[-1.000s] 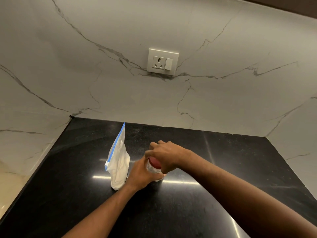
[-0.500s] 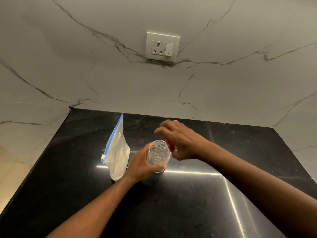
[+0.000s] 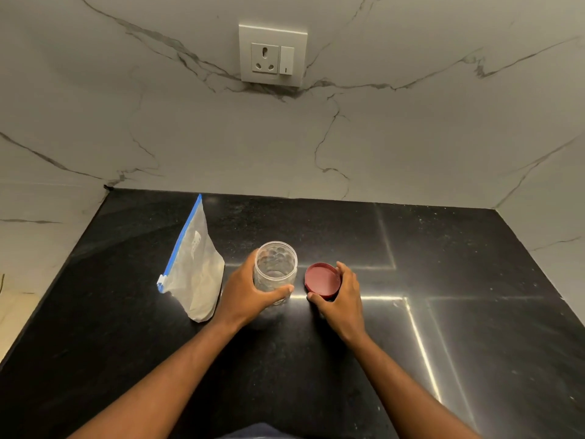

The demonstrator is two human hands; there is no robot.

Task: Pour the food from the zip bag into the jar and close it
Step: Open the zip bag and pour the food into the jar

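Black polished counter (image 3: 443,343): left hand (image 3: 250,293) wraps the clear dimpled plastic jar (image 3: 275,270); right hand (image 3: 343,296) pinches the round red lid (image 3: 321,280). Better release it flat, well clear, before taking the blue-zippered clear bag (image 3: 196,274).

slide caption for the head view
Left hand holds open jar; right hand sets lid down; bag waits.

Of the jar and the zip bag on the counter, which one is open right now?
The clear jar held by the left hand: its red lid is off, under the right hand. The zip bag looks zipped shut along its blue strip.
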